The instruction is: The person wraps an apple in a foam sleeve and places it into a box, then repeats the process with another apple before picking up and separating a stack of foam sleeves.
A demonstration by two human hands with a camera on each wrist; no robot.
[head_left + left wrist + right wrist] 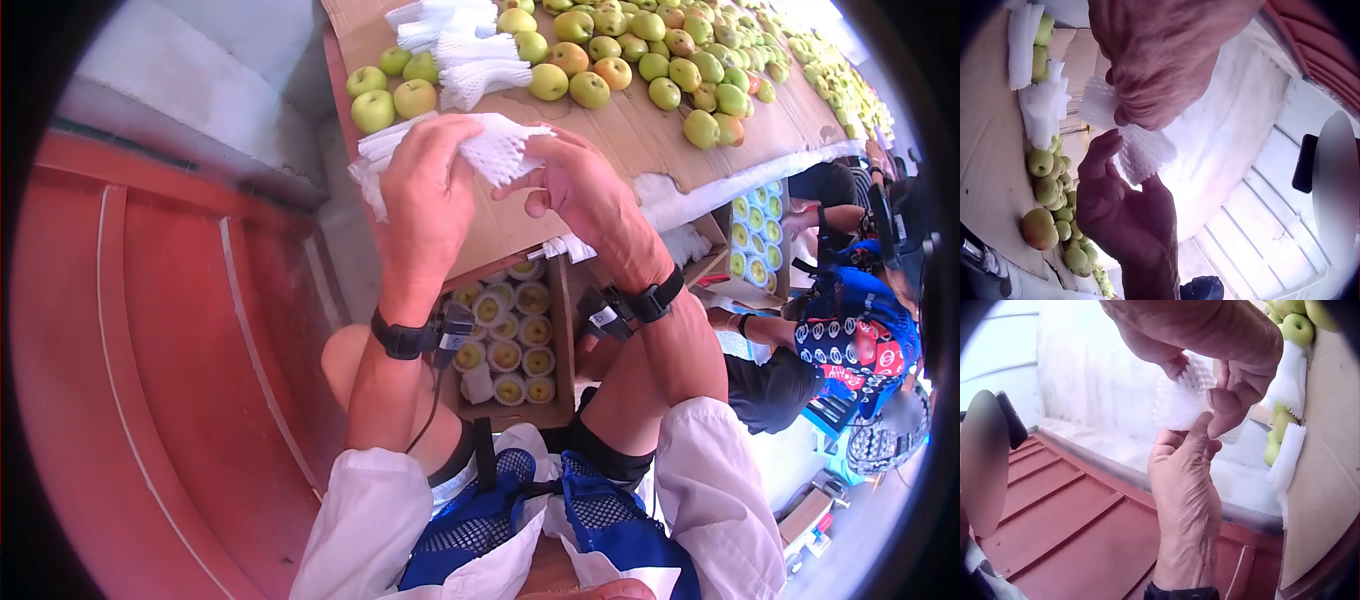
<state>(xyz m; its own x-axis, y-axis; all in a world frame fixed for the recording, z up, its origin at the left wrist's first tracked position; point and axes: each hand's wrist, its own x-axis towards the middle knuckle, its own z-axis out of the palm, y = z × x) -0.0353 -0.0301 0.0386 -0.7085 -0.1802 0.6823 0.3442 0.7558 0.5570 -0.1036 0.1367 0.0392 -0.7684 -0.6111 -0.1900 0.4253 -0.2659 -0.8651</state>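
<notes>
Between my two hands, over the table's near edge, is a white foam net sleeve (495, 145) with a zigzag rim; no fruit shows in it. My left hand (435, 195) pinches it between thumb and fingers, as the right wrist view shows with the sleeve (1179, 403) spread above that hand (1185, 469). At the sleeve's open rim, my right hand (590, 190) holds the mesh, one finger reaching in at the edge in the left wrist view, where the right palm (1125, 215) faces the camera. More foam sleeves (375, 150) lie just behind my left hand.
Cardboard (480, 225) covers the table, bearing many green and reddish apples (590, 90) and stacked foam sleeves (485, 75). Below, between my knees, a carton (565, 340) holds sleeved apples. A red panelled surface (190, 380) stands left; another person (860, 330) sits at right near a second carton.
</notes>
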